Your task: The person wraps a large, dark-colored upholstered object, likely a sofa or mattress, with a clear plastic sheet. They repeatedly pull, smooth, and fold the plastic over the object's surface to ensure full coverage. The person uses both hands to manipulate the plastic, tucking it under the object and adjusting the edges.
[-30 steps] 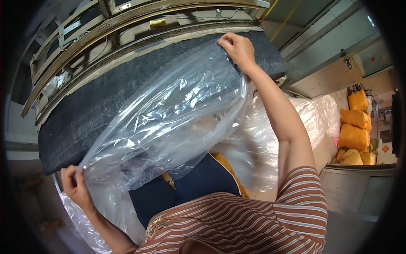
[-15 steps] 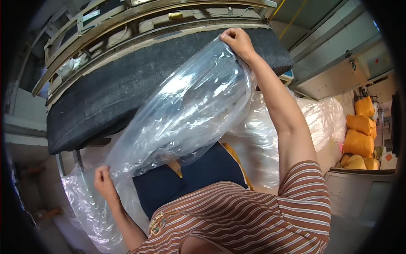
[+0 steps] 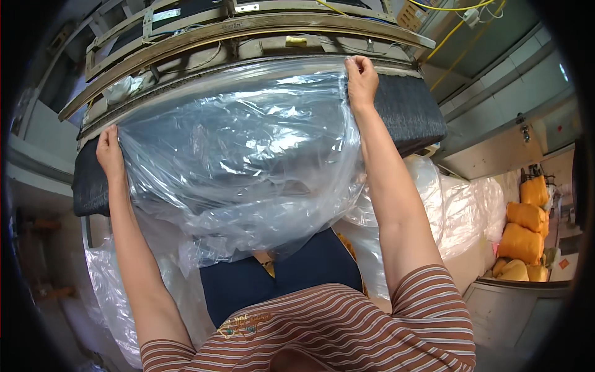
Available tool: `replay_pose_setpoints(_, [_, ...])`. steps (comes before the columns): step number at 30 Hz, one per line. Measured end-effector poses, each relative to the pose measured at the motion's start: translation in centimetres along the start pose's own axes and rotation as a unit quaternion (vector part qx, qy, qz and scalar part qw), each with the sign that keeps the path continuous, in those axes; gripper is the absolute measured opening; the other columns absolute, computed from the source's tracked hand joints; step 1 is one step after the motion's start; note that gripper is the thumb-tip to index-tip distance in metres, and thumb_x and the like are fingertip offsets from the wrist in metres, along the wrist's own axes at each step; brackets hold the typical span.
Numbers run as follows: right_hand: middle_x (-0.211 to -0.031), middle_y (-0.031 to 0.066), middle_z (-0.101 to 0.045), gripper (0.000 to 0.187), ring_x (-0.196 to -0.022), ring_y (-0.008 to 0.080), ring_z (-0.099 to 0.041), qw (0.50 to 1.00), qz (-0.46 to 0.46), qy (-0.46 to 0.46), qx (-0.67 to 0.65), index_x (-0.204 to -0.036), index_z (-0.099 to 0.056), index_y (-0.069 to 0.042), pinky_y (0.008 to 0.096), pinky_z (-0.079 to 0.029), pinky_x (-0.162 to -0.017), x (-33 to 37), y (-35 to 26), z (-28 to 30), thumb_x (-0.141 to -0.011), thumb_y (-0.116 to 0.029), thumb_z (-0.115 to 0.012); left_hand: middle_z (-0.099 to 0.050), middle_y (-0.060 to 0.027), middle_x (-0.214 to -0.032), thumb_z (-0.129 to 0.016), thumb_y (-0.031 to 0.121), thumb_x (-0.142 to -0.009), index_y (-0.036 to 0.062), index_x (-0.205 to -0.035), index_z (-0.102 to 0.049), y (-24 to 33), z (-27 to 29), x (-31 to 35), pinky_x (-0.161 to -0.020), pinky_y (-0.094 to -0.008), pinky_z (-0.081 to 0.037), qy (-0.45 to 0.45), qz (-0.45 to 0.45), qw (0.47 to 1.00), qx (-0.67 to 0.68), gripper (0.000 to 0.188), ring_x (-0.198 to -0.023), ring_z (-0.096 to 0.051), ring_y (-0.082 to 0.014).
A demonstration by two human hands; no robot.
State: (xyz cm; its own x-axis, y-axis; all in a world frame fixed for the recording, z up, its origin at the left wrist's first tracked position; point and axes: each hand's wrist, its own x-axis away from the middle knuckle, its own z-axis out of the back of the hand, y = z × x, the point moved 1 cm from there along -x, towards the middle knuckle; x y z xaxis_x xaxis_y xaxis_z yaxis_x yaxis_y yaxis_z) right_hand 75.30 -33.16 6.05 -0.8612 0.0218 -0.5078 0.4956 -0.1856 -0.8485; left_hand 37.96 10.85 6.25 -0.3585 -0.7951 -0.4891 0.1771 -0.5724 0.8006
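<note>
A clear plastic sheet [image 3: 248,136], possibly the mouth of a large bag, is stretched between my two hands over a dark padded bench [image 3: 406,111]. My left hand [image 3: 110,152] pinches its far left corner near the bench's left end. At the far right corner, my right hand [image 3: 362,80] grips the sheet with bent fingers. The upper edge runs nearly straight along the back of the bench. Toward me the plastic sags in folds over the front and down to my lap.
Behind the bench runs a metal and wood machine frame [image 3: 248,28] with a small yellow piece [image 3: 296,41] on it. More clear plastic [image 3: 465,211] lies heaped at the right, and another sheet [image 3: 111,291] hangs at the lower left. Orange bundles [image 3: 524,229] are stacked far right.
My left hand has risen from near my lap to the bench's far left side. The plastic has gone from a slanting, gathered shape to spread flat across the bench.
</note>
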Motion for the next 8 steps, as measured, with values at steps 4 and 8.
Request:
replay_pose_setpoints(4, [-0.078,0.0076,-0.062,0.017,-0.072,0.0194,-0.059,0.999,0.014,0.005,0.046,-0.080,-0.069,-0.004,0.0324,-0.047,-0.071,-2.6,1.2,-0.6,-0.075,-0.020,-0.071,-0.061,0.0028,-0.078,-0.061,0.029,-0.092,0.0016,-0.096,-0.069,-1.2,-3.5,-3.7,-0.069,-0.0199,-0.040,0.010,-0.008,1.000,-0.023,0.028,-0.074,-0.050,-0.0045])
replay_pose_setpoints(8, [-0.080,0.0090,-0.063,0.020,-0.074,0.0211,-0.060,0.990,0.000,0.008,0.140,-0.081,-0.070,-0.005,0.0347,-0.047,-0.073,-3.6,1.5,-1.1,-0.073,-0.024,-0.072,-0.063,0.0020,-0.080,-0.062,0.028,-0.091,0.0034,-0.099,-0.070,-2.1,-5.7,-5.4,-0.071,-0.0202,-0.041,-0.004,-0.012,1.000,-0.013,0.027,-0.075,-0.051,-0.0044])
